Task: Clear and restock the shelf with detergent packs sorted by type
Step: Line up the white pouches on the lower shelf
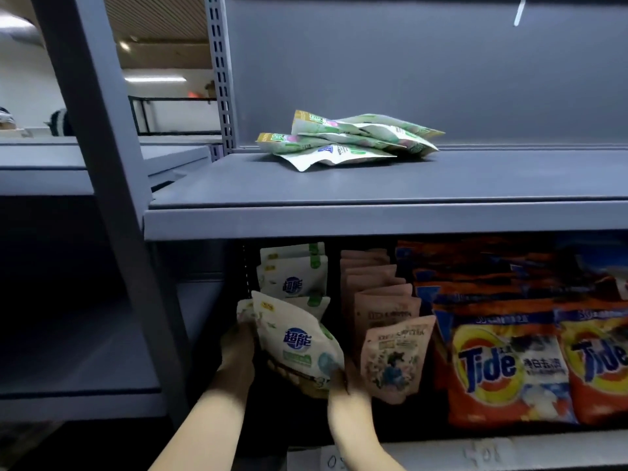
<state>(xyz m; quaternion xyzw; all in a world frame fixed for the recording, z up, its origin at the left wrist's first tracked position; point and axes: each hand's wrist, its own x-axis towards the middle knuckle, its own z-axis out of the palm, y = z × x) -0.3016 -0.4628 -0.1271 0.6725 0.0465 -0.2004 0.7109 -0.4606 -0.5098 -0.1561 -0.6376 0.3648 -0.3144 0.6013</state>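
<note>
Both hands are on the front white pack (299, 348) in the lower shelf (441, 450): the left hand (238, 345) grips its left edge, the right hand (341, 379) pinches its bottom right corner, pack tilted. Just right of the right fingers, pink packs (390, 362); further right, orange Tide bags (506, 368). Above the hands, green packs (350, 141) lie piled on the upper shelf (373, 185).

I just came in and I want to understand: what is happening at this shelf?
A person is handling detergent packs on the lower shelf. Both hands, left hand and right hand, grip the front white detergent pack, tilted forward from its row. Pink packs and orange Tide bags stand beside it. A few green packs lie piled on the upper shelf.
</note>
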